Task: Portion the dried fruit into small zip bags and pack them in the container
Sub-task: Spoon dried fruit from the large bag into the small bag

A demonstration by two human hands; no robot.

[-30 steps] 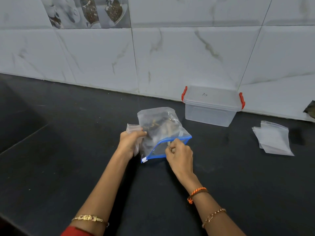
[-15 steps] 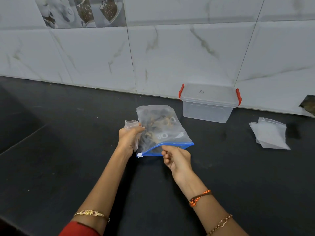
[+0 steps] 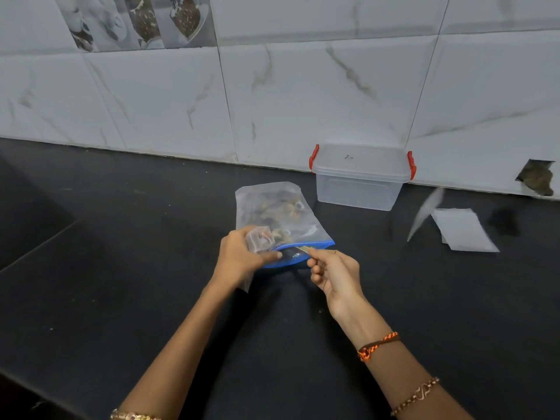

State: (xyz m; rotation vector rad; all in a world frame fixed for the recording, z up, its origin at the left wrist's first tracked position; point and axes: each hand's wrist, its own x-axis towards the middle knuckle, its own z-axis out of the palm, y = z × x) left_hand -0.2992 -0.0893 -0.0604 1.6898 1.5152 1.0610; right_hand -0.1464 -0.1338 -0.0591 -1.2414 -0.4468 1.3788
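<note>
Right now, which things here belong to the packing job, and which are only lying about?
For the job:
- fruit bag
- small bag, held by left hand
- right hand pinching a fruit piece
- spare bags
- container, lid on

Lying about:
- dark smudge on counter
- hole in the wall tile

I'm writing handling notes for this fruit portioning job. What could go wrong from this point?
1. The left hand holds both the big fruit bag mouth and a small zip bag; the crowded grip could slip and spill fruit on the counter.
2. The right hand pinches one piece at the mouth; it might drop.
3. The container looks lidded, so packing needs a free hand.
</note>
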